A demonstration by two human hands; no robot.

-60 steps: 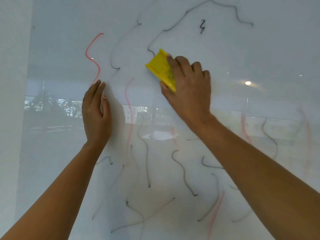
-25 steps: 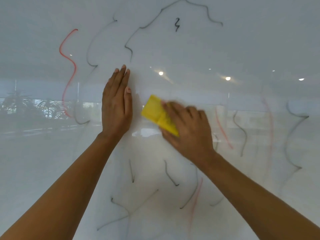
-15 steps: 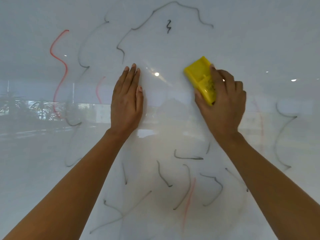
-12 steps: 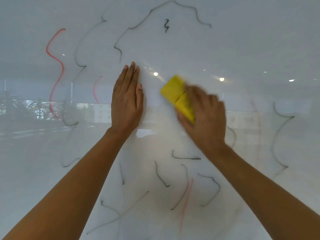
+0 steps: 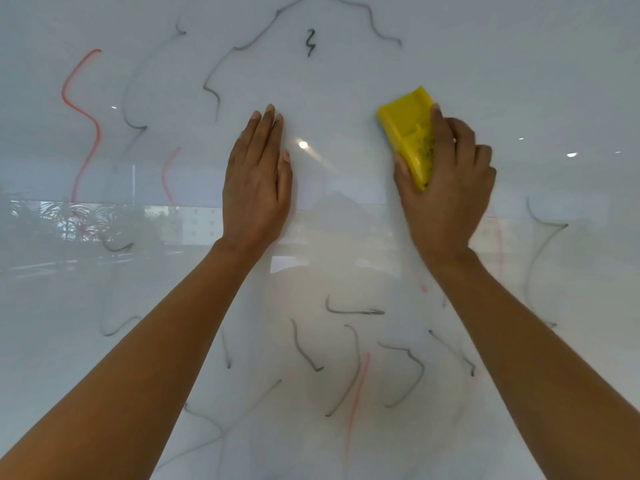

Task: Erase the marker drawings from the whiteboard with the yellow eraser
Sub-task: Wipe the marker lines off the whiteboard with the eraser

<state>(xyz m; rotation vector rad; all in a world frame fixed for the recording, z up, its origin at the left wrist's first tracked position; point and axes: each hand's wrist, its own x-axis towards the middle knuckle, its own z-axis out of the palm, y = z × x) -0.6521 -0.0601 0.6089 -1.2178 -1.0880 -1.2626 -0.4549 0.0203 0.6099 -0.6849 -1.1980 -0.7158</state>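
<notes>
A glossy whiteboard [image 5: 346,81] fills the view. My right hand [image 5: 446,188] grips the yellow eraser [image 5: 410,131] and presses it flat on the board, right of centre. My left hand [image 5: 258,181] lies flat on the board with fingers together, holding nothing. Between the two hands the board is wiped white. Black squiggles [image 5: 346,368] sit below the hands between my forearms. A small black zigzag [image 5: 310,43] and a long grey line [image 5: 242,46] remain above. A red wavy line [image 5: 85,119] runs down the left side.
A short red stroke [image 5: 168,174] and grey curves [image 5: 131,98] lie left of my left hand. A grey curve [image 5: 540,251] and a faint red smear [image 5: 498,244] mark the right side. Ceiling lights and plants reflect in the board.
My right hand swept the eraser left toward my left hand, then back up and right. The grey and red strokes near the right wrist have faded. My left hand stayed flat in place.
</notes>
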